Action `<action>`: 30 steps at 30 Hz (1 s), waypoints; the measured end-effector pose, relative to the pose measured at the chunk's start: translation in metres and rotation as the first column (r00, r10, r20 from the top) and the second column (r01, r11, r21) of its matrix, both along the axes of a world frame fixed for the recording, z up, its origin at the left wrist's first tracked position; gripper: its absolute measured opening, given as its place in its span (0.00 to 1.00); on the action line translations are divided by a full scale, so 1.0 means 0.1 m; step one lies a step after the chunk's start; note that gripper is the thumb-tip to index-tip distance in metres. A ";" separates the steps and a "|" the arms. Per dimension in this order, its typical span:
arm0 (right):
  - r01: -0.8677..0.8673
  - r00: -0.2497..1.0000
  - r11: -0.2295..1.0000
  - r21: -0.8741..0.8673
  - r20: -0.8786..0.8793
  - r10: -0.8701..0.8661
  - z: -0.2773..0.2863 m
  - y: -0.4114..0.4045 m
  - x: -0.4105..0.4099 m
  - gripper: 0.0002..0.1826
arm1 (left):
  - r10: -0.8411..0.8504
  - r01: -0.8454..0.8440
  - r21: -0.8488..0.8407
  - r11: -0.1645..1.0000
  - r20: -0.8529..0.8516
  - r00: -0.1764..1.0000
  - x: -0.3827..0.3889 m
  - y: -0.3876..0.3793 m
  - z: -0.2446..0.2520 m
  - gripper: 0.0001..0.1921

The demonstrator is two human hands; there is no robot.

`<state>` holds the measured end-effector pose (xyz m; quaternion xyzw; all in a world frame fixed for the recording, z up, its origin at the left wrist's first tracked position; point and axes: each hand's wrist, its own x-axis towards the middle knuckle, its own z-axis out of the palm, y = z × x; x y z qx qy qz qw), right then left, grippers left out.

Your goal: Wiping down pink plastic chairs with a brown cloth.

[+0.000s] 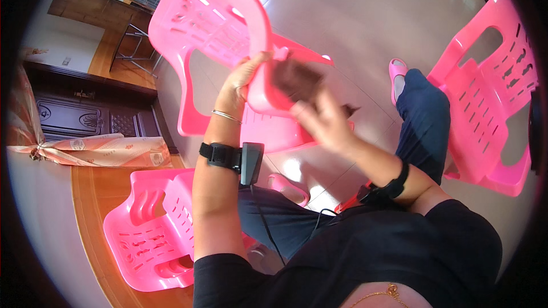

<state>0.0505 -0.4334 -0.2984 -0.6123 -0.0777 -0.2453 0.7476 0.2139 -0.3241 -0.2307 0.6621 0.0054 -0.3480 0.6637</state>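
A pink plastic armchair [253,36] with a slotted back is tipped in front of me. My left hand [242,80] grips the edge of its frame near the armrest, thumb over the rim. Against that same part, my right hand [327,122] holds a dark brown cloth [297,78]. Both cloth and fingers are motion-blurred. One dark corner of cloth sticks out beyond the right hand. The chair's far legs are partly hidden behind the frame.
A second pink chair [475,115] stands at the right by my leg; a third [143,239] is at the lower left. A metal-framed folding table [137,45], a dark carved door [94,111] and a tied curtain [107,149] are at the left. Tiled floor [342,8] stretches ahead.
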 end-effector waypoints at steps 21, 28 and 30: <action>0.047 0.995 0.933 -0.358 0.099 -0.012 -0.81 0.49 0.00 0.22 | 0.384 -0.392 -0.189 0.901 -0.078 0.920 0.07 1.13 0.28 0.12; -0.100 0.993 0.865 -0.491 0.002 0.116 -1.24 0.82 -0.02 0.27 | 0.355 -0.361 -0.238 0.902 -0.068 0.932 -0.14 1.09 0.36 0.12; 0.000 1.000 0.870 -0.493 -0.024 -0.014 -1.48 0.76 -0.09 0.25 | 0.334 -0.339 -0.241 0.909 -0.064 0.941 -0.20 1.12 0.38 0.12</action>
